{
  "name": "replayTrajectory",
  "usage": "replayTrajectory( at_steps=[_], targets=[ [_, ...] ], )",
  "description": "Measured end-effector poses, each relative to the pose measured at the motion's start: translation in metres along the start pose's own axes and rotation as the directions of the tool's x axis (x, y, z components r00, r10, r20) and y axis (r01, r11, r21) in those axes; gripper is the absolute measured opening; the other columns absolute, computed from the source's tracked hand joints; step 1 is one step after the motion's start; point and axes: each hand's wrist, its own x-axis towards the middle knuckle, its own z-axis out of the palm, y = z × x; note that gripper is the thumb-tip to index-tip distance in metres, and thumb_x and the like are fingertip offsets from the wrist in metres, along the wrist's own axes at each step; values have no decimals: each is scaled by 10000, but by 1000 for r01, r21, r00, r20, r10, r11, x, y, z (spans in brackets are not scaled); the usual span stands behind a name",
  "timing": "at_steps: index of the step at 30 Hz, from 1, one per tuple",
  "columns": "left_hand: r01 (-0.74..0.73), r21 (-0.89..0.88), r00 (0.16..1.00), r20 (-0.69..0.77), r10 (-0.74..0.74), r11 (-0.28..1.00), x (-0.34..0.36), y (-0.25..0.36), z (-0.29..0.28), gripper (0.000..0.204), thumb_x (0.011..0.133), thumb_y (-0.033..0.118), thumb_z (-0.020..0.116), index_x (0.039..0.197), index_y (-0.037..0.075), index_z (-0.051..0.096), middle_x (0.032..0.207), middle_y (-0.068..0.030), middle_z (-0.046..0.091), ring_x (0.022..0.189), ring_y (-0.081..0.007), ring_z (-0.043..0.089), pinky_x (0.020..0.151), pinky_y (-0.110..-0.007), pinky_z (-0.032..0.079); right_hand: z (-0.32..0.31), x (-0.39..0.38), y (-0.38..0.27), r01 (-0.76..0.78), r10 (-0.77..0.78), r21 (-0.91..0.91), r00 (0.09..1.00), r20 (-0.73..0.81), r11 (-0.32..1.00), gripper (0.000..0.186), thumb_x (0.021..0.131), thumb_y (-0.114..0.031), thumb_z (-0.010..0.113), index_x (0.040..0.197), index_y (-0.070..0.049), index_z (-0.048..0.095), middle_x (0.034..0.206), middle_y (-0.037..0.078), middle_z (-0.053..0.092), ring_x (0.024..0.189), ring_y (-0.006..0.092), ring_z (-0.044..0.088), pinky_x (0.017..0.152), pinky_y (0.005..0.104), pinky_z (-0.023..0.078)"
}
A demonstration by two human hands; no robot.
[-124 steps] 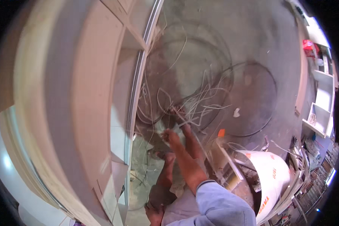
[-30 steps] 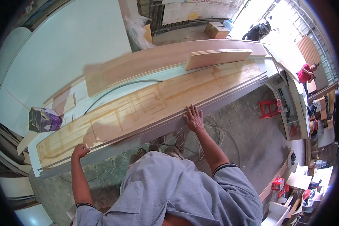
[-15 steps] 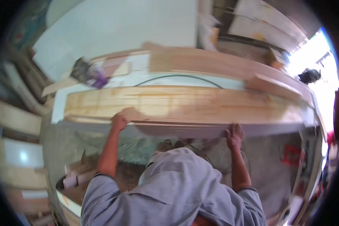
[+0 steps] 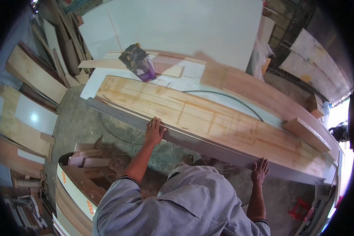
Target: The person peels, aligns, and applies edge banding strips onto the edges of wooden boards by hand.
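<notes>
A long pale plywood board [image 4: 204,114] with brown streaks lies on the white-topped bench [image 4: 88,84]. Long grey strips [image 4: 204,148] run along its near edge. My left hand [image 4: 155,133] touches the strips left of centre, fingers stretched over the edge. Farther right, my right hand [image 4: 259,172] rests on the grey strip with fingers spread. Beyond the board are a dark-and-purple carton [image 4: 139,63], a curved dark cable [image 4: 224,95], a wide reddish plank [image 4: 240,86] and a short thick board [image 4: 305,133].
A large white sheet [image 4: 169,27] is at the back. Leaning offcuts [image 4: 35,74] crowd the left. A curved-sided piece with wood scraps [image 4: 82,177] stands by my left leg. Cables [image 4: 114,131] lie on the floor. A red stool [image 4: 301,208] is at lower right.
Earlier I looked down at cables on the floor, then came to the board. Since then the view has swung left, and my left hand's pinch on the edge has loosened into stretched fingers.
</notes>
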Motion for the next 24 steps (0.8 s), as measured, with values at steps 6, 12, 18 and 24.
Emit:
replayTrajectory(
  at_steps=[6, 12, 18, 24],
  targets=[
    [19, 22, 1000, 15, -20, 1000, -9, -10, -2, 762, 949, 539, 376, 1488, 39, 174, 1558, -152, 161, 1428, -333, 189, 1155, -505, 159, -3, -4, -9, 7, -7, -15, 999, 34, 1000, 678, 972, -549, 284, 1520, -175, 150, 1582, 116, 107, 1459, 299, 94, 1141, 564, 57],
    [77, 83, 995, 51, -81, 994, -2, -19, -9, 775, 953, 556, 338, 1499, 43, 142, 1572, -130, 120, 1442, -321, 145, 1167, -498, 112, -3, -10, -26, 30, -29, -32, 999, 26, 999, 694, 970, -563, 264, 1518, -153, 153, 1580, 134, 101, 1458, 312, 90, 1138, 570, 52],
    [112, 146, 993, 29, -117, 983, 2, -43, -5, 774, 948, 585, 311, 1507, 77, 140, 1579, -106, 108, 1446, -319, 132, 1159, -524, 97, -1, -16, -50, 53, -54, -54, 999, -3, 997, 708, 967, -570, 264, 1519, -142, 146, 1576, 142, 116, 1457, 310, 92, 1139, 568, 48],
    [143, 146, 986, 65, -154, 979, -3, -47, -13, 771, 947, 589, 301, 1511, 90, 135, 1581, -103, 102, 1453, -299, 113, 1168, -508, 77, 3, -20, -61, 55, -55, -53, 998, -2, 997, 712, 966, -569, 271, 1521, -145, 134, 1579, 129, 114, 1460, 298, 87, 1141, 562, 33]
  ],
)
